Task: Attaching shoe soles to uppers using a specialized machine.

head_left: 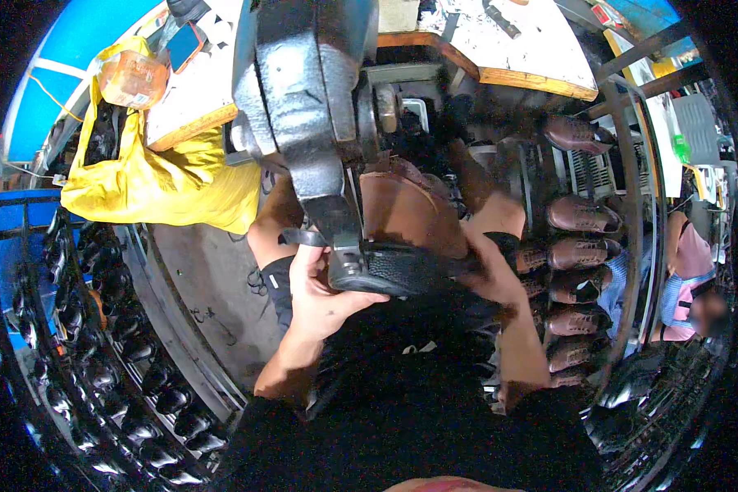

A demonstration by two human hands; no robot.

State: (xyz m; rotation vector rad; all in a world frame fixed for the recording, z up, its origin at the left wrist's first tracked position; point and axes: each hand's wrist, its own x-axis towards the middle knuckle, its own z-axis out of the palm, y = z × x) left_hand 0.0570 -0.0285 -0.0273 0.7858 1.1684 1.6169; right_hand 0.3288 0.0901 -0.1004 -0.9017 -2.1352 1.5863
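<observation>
A black pebbled-leather shoe sits under the lower end of a dark metal machine head, which looks like a sewing machine. Brown leather shows just behind the black part; whether it is the shoe's lining or a separate piece I cannot tell. My left hand is closed on the shoe's left end, thumb along its near edge, and a thin black strap sticks out beside the fingers. At the right end my right hand, somewhat blurred, grips the shoe, its fingertips partly hidden.
A yellow bag hangs left of the machine below a plastic jar and a phone. White worktable stands ahead. Brown shoes line a rack at right; black shoes fill racks at left. Another person is far right.
</observation>
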